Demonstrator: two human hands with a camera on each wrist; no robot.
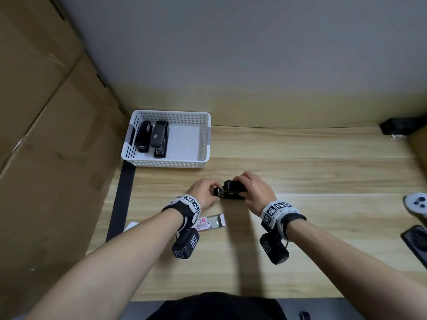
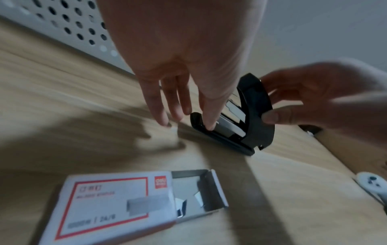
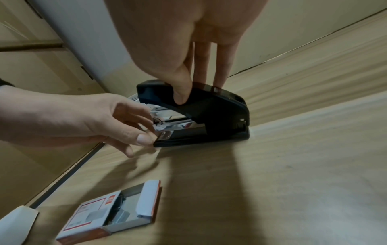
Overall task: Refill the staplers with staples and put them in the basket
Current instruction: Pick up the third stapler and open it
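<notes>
The right hand [image 1: 253, 191] is gripping the raised black top of a stapler [image 3: 201, 114], thumb on the near side and fingers over the far side, holding that cover tilted up off the metal staple channel. The stapler's base is sitting flat on the wooden table [image 1: 300, 227], directly between the two hands. The left hand [image 1: 203, 195] is reaching in at the stapler's open front end, its fingers loosely extended and spread, the fingertips [image 3: 144, 138] touching the front of the base by the metal plate; whether it is pinching any staples cannot be told.

Just behind the left wrist, an open box of staples [image 2: 134, 203] is lying flat, its inner tray slid out toward the right hand's side and showing a few loose strips. Beyond the left hand, well apart from it, a white perforated basket [image 1: 166, 139] is holding two black staplers [image 1: 152, 138] side by side. Far out past the right hand, a white game controller [image 1: 417, 204] and a dark device [image 1: 416, 241] are lying at the table's edge. Cardboard [image 1: 46, 135] is walling off the left hand's outer side. Nothing is lying between the hands and the basket.
</notes>
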